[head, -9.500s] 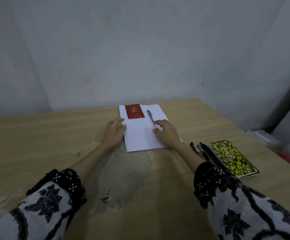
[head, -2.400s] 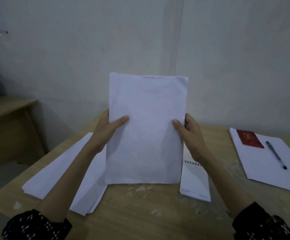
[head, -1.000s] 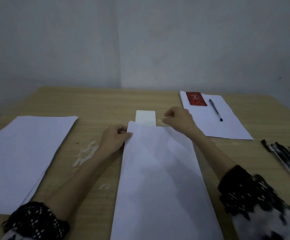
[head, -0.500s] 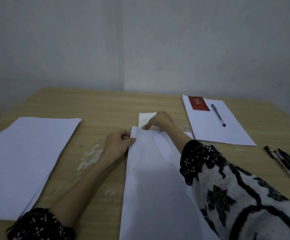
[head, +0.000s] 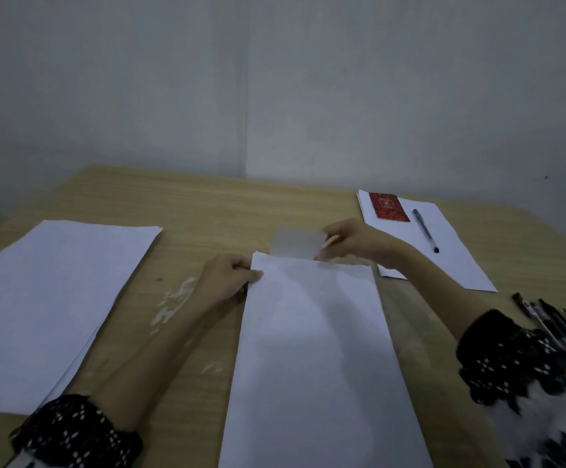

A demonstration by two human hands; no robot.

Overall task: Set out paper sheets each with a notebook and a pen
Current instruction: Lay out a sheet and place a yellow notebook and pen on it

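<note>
Light wooden table with pale scuff marks, plain grey wall behind

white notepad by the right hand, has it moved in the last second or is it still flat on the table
Yes. The white notepad is blurred and now gripped by the right hand, overlapping the far edge of the paper sheet it lay beyond a second ago.

Both hands forward, fingers pinched.

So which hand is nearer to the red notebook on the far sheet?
Right. The right hand sits just left of the red notebook, gripping a small white notepad; the left hand is farther left, pinching the sheet.
</note>
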